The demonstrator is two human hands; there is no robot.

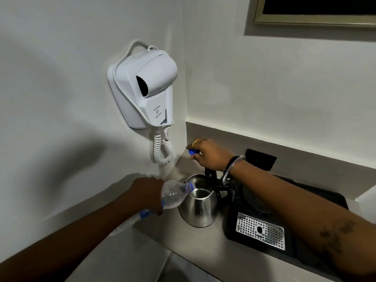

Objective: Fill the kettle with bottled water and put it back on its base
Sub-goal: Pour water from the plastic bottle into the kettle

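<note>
Partly, right hand (211, 154) hides kettle (200, 206) handle.

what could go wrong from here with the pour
The bottle is tipped by the left hand alone, its neck just at the rim of the kettle; a slip could send water onto the counter.

The kettle stands off its base, free on the counter; a nudge could shift it.

The right hand holds the blue cap over the corner, where it could drop.
</note>
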